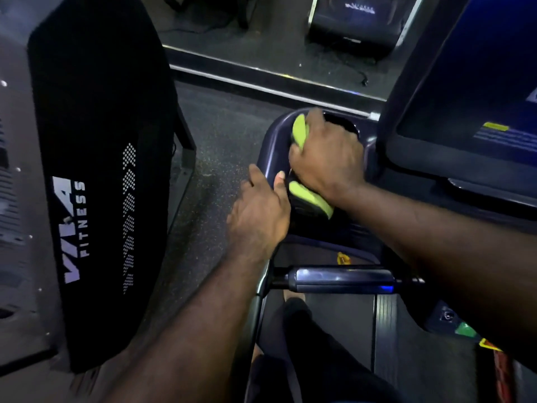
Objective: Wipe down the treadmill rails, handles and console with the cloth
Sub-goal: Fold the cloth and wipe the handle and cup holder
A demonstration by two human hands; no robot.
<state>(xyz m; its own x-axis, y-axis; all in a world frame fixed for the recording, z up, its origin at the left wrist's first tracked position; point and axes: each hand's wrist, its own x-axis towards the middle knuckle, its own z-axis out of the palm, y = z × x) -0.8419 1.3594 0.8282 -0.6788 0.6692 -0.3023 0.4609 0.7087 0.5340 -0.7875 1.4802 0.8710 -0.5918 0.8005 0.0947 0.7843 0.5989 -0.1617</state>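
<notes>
Forearms (186, 324) cut off; left hand (258, 213) grips tray rim (271, 146); right hand (328, 158) clutches cloth (300, 132), mostly hidden.

yellow-green cloth (301, 131) bunched in dark console side tray (272, 146), tilted dark console screen (479, 82) just right, glossy handle bar (340, 279) horizontal below
</notes>
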